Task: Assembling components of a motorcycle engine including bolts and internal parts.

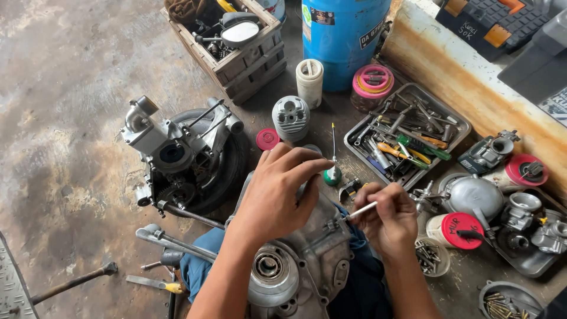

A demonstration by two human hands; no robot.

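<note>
— Nearest the camera? Grey engine crankcase (307, 260) resting across the lap, bearing bore showing at its near end, casing bare and stripped of fittings.

— And the hands?
— Left hand (277, 195) laid over the top of the case, fingers curled and pinched together at the tips; whether anything tiny sits between them, impossible to tell. Right hand (390, 221) closed around a thin white-handled tool (361, 210), tip pointing left at the case's upper edge.

— Progress, judging by the layout?
— Seemingly mid-job: case open, parts spread out everywhere, nothing refitted.

— Just beyond?
— A green-handled screwdriver (333, 171) standing upright on the floor, then a finned cylinder (291, 118) and a small red cap (267, 139). Left of these, a second engine block (171, 153) propped on a tyre.

— Further right and back?
— Metal tray of hand tools (407, 136), carburettors (531, 218) and red-lidded tubs, then a blue drum (342, 35) and a wooden crate (236, 47) at the far edge.
</note>
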